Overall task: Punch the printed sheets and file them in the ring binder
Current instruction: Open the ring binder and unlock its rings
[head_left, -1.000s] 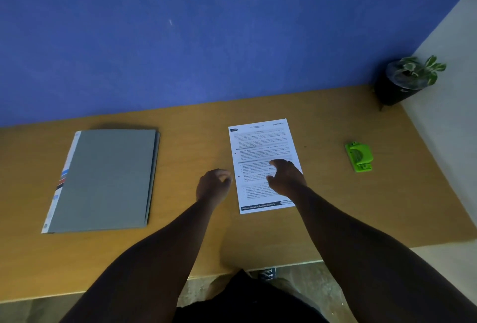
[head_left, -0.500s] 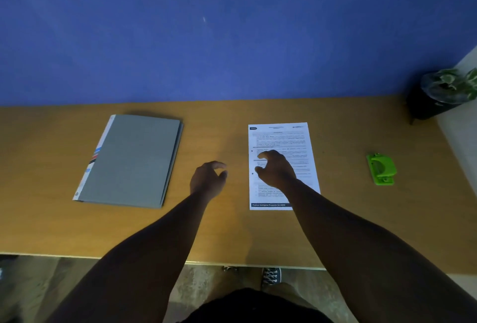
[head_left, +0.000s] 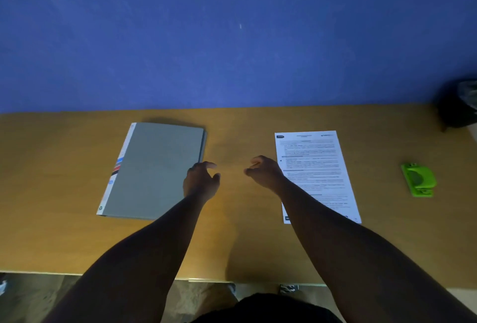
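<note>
We are hovering both empty, loosely curled hands, left hand (head_left: 201,180) and right hand (head_left: 265,171), between the closed grey ring binder (head_left: 154,170) and white printed sheets (head_left: 317,167) on the wooden tabletop (head_left: 245,245), risking filing unpunched pages while the small green hole punch (head_left: 418,180) is lying well apart.

I see both forearms bare — no sleeves, watch or rings on left hand (head_left: 201,180) or right hand (head_left: 265,173); dark garment at bottom centre.

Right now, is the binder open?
No, the binder lies shut and flat on the desk, its grey cover up.
</note>
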Action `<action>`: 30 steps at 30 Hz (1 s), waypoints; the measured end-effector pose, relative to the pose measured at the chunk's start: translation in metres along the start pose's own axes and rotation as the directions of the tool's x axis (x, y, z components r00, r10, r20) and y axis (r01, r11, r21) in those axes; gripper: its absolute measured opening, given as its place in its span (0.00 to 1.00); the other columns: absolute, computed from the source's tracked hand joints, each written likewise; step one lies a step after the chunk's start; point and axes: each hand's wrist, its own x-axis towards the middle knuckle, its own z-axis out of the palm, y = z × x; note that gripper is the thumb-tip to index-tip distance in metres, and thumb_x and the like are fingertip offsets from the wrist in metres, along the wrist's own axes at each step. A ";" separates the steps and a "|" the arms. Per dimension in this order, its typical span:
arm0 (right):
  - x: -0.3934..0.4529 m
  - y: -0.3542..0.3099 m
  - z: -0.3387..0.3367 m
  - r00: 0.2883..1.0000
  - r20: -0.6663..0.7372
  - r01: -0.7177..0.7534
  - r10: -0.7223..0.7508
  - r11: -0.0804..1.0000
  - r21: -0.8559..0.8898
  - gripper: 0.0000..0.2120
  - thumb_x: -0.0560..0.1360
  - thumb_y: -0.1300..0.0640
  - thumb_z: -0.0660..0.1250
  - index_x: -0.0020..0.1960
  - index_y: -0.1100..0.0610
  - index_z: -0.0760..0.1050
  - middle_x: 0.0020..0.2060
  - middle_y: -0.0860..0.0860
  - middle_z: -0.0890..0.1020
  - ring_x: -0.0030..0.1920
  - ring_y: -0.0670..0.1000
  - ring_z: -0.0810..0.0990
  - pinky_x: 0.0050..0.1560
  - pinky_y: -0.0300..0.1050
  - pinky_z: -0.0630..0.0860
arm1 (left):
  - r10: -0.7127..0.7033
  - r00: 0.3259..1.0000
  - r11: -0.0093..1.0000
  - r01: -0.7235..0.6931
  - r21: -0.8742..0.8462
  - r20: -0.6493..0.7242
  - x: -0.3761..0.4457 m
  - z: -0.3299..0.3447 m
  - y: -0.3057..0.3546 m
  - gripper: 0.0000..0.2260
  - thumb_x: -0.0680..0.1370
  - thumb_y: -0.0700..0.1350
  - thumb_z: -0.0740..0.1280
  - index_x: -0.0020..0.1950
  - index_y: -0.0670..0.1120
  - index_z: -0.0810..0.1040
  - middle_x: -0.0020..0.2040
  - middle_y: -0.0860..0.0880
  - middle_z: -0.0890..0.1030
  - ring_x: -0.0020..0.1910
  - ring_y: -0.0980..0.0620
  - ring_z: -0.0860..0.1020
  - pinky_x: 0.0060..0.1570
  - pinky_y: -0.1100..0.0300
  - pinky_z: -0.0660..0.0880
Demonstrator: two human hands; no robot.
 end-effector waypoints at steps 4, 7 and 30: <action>0.014 -0.018 0.031 0.996 0.014 -0.090 0.089 0.990 0.110 0.23 0.71 0.52 0.72 0.64 0.56 0.76 0.57 0.53 0.81 0.55 0.53 0.81 0.58 0.52 0.80 | -0.013 0.999 1.000 0.014 0.024 -0.042 0.024 -0.021 -0.033 0.17 0.76 0.50 0.68 0.65 0.52 0.76 0.65 0.49 0.77 0.64 0.47 0.74 0.60 0.50 0.75; 0.024 -0.027 0.053 0.985 0.030 -0.170 0.168 0.949 0.266 0.22 0.72 0.56 0.72 0.64 0.60 0.75 0.53 0.58 0.83 0.50 0.57 0.84 0.54 0.54 0.82 | -0.039 0.995 0.998 0.042 0.039 -0.088 0.039 -0.033 -0.054 0.19 0.76 0.50 0.69 0.67 0.51 0.75 0.68 0.48 0.73 0.70 0.46 0.68 0.65 0.47 0.70; 0.057 -0.091 0.154 0.956 0.155 -0.284 0.249 0.920 0.271 0.16 0.74 0.63 0.66 0.61 0.68 0.74 0.46 0.61 0.81 0.48 0.57 0.83 0.60 0.60 0.77 | -0.508 0.845 0.860 0.486 -0.154 -0.170 0.106 -0.094 -0.152 0.37 0.74 0.54 0.70 0.76 0.42 0.56 0.75 0.42 0.63 0.74 0.41 0.62 0.70 0.37 0.60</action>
